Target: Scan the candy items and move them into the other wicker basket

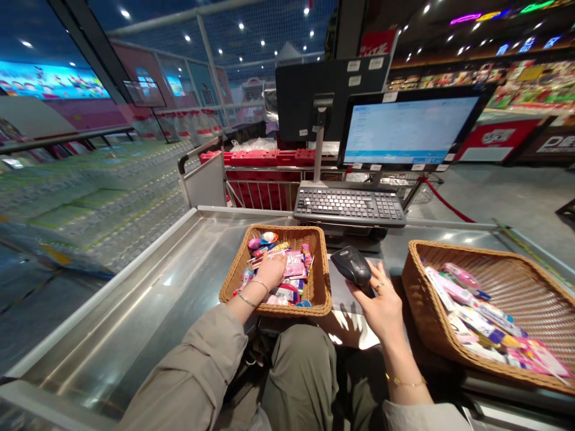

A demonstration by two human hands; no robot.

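My left hand point(272, 270) reaches into the smaller wicker basket point(229, 278) in front of me. Its fingers are closed at the edge of a pink packet point(295, 263), and the fingertips are partly hidden. Around it in that basket lie several small colourful packages, with a round orange-and-blue one point(269, 237) near the back. In my right hand point(381, 305) is a black handheld barcode scanner point(351, 265), held above the counter between two baskets, its head turned up and to the left.
A larger wicker basket point(417, 299) with several toothpaste-like boxes point(480, 317) stands on the right. Behind the baskets are a keyboard point(350, 203) and a lit monitor point(408, 131). The metal counter point(179, 269) has a raised rim. A trolley point(260, 185) stands beyond.
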